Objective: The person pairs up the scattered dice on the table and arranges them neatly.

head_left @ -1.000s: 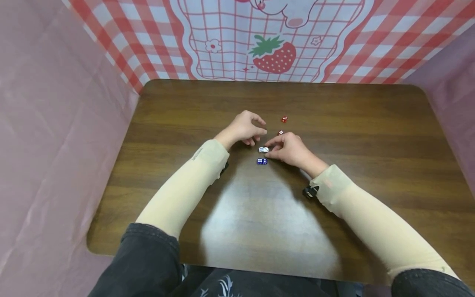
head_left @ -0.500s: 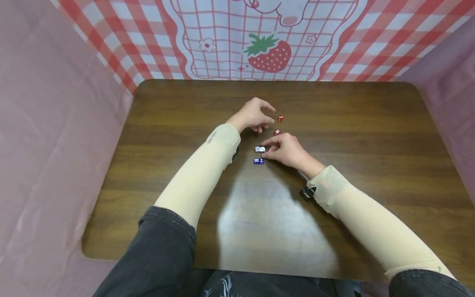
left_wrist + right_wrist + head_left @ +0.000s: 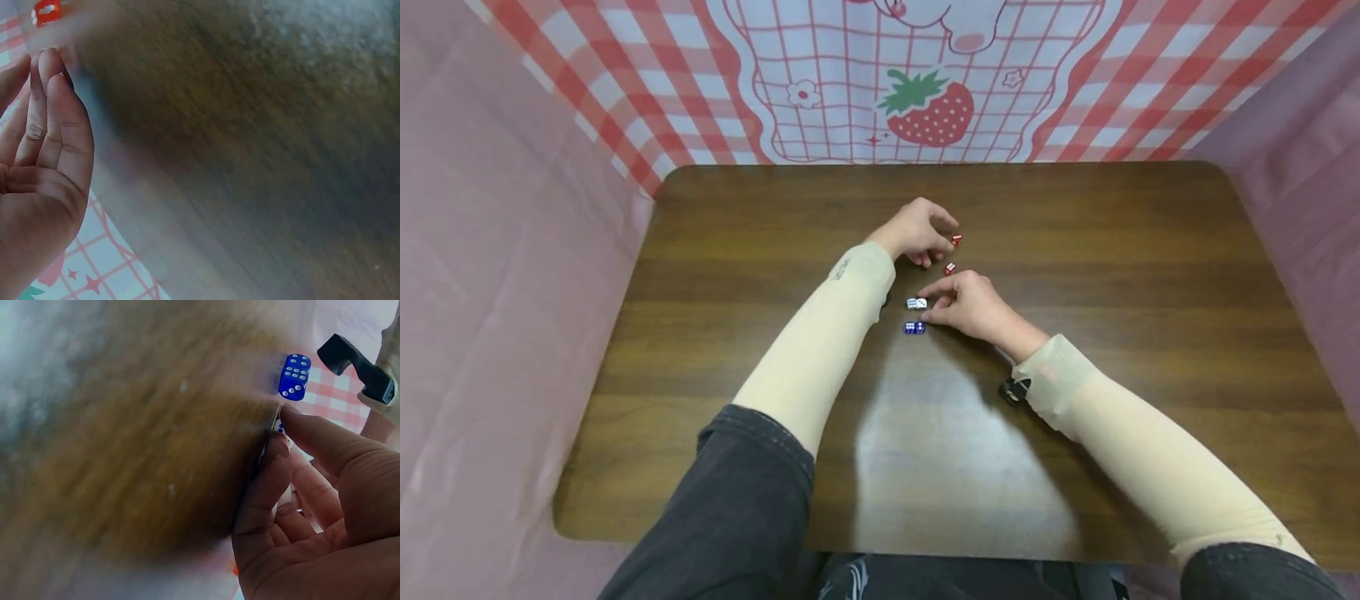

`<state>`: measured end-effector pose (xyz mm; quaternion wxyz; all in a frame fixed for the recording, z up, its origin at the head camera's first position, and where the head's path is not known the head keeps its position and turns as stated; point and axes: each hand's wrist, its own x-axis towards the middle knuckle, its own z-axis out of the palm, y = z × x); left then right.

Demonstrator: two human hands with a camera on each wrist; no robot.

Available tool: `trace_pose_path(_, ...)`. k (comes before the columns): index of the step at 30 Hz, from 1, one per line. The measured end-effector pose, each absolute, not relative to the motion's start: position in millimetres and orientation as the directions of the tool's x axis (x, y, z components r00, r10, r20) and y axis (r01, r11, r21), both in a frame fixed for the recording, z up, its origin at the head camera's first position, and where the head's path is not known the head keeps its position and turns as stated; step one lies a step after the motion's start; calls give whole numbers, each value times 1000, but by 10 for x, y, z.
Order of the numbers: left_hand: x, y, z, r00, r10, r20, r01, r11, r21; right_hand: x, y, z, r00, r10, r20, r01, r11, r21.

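Observation:
My right hand point(image 3: 967, 305) pinches the right one of two white dice point(image 3: 917, 303), index finger beyond it and thumb on the near side; in the right wrist view a sliver of white die point(image 3: 280, 427) shows between the fingertips. Two blue dice point(image 3: 914, 327) lie side by side just nearer to me. My left hand point(image 3: 917, 232) reaches over the table, fingers loosely bent, its tips beside the far red die point(image 3: 957, 240). In the left wrist view that red die point(image 3: 47, 12) sits just past the fingertips. Another red die point(image 3: 950, 268) lies between the two hands.
The dice are on a brown wooden table point(image 3: 737, 250) with rounded corners. A red-and-white checked cloth point(image 3: 715, 92) with a strawberry hangs behind it, and pink cloth point(image 3: 497, 292) hangs at both sides.
My left hand has moved away from me and rightward, from beside the white dice to the far red die. The right hand keeps its place at the white dice. The whole view has shifted slightly.

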<state>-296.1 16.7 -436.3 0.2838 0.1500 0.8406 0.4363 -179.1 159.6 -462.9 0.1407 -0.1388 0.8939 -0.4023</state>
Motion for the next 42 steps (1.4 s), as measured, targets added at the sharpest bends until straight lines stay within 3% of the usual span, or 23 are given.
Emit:
trace_pose_path(9, -3033, 197, -4400, -767, 501, -401, -68, 557, 828, -1784, 1606, -4620, -922, -358, -146, -127, 637, -760)
trace_pose_path(24, -3079, 259, -4345, -730, 527, -435, -76, 570, 818, -1779, 1619, -4587, -921, -356, -159, -115, 638, -761)
trace_pose_path(36, -3068, 309, -4428, -795, 469, -384, -36, 597, 802, -1787, 1601, -4587, -923, -348, -163, -114, 653, -749)
trace_pose_path(42, -3067, 282, -4441, -798, 463, -385, -45, 591, 805, -1794, 1607, -4589, -921, -353, -164, -114, 648, -753)
